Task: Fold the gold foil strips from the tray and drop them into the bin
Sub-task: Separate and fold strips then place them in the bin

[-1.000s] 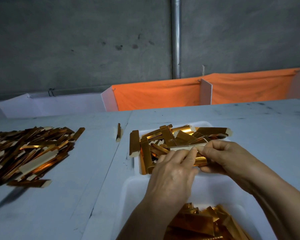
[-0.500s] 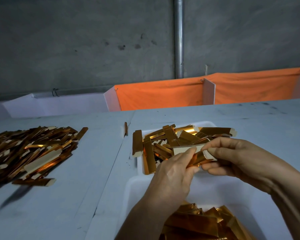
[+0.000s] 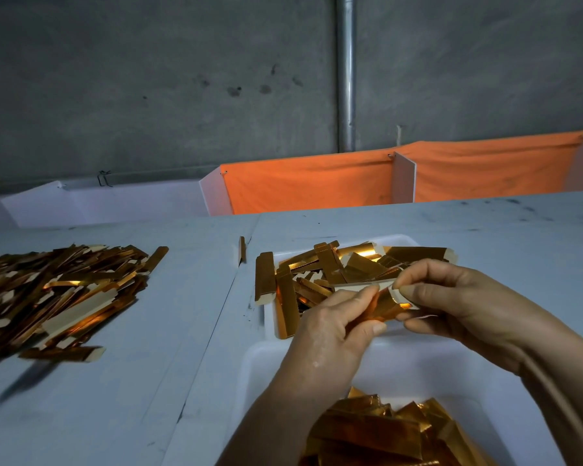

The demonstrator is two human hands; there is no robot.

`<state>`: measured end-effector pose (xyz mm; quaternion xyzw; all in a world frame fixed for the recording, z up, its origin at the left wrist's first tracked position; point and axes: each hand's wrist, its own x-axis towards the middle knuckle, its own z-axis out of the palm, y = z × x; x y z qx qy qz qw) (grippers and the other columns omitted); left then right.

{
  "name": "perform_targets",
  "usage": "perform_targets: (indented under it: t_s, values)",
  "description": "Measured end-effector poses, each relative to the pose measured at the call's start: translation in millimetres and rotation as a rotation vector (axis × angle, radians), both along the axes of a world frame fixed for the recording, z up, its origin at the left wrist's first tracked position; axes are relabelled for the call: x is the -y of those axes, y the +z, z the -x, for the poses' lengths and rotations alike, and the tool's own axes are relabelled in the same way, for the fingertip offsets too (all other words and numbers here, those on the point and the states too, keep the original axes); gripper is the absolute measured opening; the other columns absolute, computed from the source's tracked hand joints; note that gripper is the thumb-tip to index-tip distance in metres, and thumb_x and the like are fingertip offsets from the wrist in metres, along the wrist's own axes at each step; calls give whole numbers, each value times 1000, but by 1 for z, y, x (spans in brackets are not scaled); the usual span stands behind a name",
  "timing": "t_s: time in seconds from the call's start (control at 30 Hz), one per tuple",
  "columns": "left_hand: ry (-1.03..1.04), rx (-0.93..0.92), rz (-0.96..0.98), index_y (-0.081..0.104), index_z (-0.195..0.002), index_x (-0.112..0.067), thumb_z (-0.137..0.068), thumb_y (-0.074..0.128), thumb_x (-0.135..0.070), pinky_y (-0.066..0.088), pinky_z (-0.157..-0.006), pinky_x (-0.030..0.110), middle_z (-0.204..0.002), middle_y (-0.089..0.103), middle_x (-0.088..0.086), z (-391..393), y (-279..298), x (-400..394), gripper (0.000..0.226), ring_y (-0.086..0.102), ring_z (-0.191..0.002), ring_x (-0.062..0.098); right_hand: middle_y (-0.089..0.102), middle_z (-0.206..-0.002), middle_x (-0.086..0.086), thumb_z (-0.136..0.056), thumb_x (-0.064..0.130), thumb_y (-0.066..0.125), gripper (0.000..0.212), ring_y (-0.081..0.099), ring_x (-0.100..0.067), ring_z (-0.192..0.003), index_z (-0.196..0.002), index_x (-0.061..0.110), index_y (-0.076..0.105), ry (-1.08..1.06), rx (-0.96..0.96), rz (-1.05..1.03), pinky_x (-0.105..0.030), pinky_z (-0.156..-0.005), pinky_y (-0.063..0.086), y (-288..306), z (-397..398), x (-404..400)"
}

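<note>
A gold foil strip with a white back is held above the near edge of the white tray. My left hand pinches its left part between thumb and fingers. My right hand pinches its right end, where the white tab curls over. The tray holds several loose gold strips. Below my hands stands the white bin, with several folded gold pieces inside it.
A large heap of gold strips lies on the grey table at the left. One stray strip sits by the table seam. Orange cloth and white panels line the table's far edge before a concrete wall.
Both hands have lifted the strip a little off the tray and bent it; the white back and the right tab now show more.
</note>
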<state>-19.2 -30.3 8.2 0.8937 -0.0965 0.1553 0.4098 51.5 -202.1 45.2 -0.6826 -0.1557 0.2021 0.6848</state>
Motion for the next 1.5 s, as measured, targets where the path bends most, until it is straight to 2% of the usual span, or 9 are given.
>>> perform_targets:
  t_s: [0.17, 0.33, 0.5, 0.67, 0.73, 0.87, 1.17, 1.33, 1.5]
  values:
    - [4, -44, 1, 41, -139, -36, -95, 53, -34, 33, -85, 3, -128, 46, -24, 1, 0, 0, 46, 39, -118, -5, 68, -76, -10, -89, 3, 59, 18, 69, -16, -64, -79, 13, 70, 7, -10, -19, -21, -52, 55, -3, -1, 0]
    - [6, -28, -13, 43, -138, -36, -94, 54, -32, 34, -85, 2, -122, 48, -25, 0, 1, 0, 45, 42, -113, -8, 67, -79, -9, -90, 2, 59, 12, 68, -15, -65, -88, 9, 67, -24, 33, 10, -22, -54, 55, -4, -1, -2]
    - [-36, -8, -126, 26, -148, -32, -100, 40, -35, 37, -100, 21, -133, 41, -15, 1, 1, 2, 50, 37, -123, 2, 68, -70, -2, -90, 3, 58, 11, 70, -15, -66, -86, 8, 66, -13, 96, 16, -20, -54, 54, -3, -1, 0]
    - [-43, -31, -203, 12, -150, -30, -101, 30, -35, 29, -87, 10, -122, 33, -14, 2, 3, 5, 53, 35, -116, 4, 66, -74, -5, -86, 4, 62, 11, 72, -20, -74, -82, 12, 69, 28, 157, 5, -22, -58, 55, -2, -1, 2]
    - [-49, -41, -194, 12, -150, -30, -101, 29, -35, 31, -89, 12, -123, 33, -13, 2, 5, 4, 52, 35, -115, 3, 69, -79, -8, -77, 12, 69, 4, 72, -23, -80, -80, 14, 70, 71, 165, -20, -22, -60, 55, 0, 0, 3]
    - [-44, -36, -178, 13, -150, -31, -101, 29, -36, 33, -96, 16, -132, 33, -13, 3, 5, 2, 52, 32, -122, 1, 70, -84, -8, -57, 25, 76, 39, 73, -25, -86, -92, 11, 67, 144, 151, -46, -23, -62, 56, 1, 2, 4]
    - [-40, -18, -149, 11, -150, -34, -100, 31, -37, 32, -96, 16, -133, 31, -16, 3, 4, 1, 53, 31, -124, 2, 69, -81, -12, -58, 14, 75, 38, 72, -23, -75, -93, 6, 65, 117, 80, -128, -23, -58, 57, -1, 1, 1]
    - [-36, -11, -171, 11, -150, -33, -101, 31, -37, 29, -93, 10, -133, 31, -16, 3, 4, 1, 53, 29, -124, 0, 66, -76, -7, -64, 6, 70, 23, 69, -17, -67, -85, 13, 69, 129, 47, -150, -22, -55, 55, -3, -1, 2]
    - [-34, -18, -187, 11, -150, -32, -101, 31, -35, 31, -100, 18, -136, 30, -14, 3, 4, 2, 53, 28, -127, 1, 61, -71, -3, -64, 19, 74, 17, 65, -15, -63, -80, 21, 71, 111, 240, -24, -22, -59, 54, -2, -1, 1]
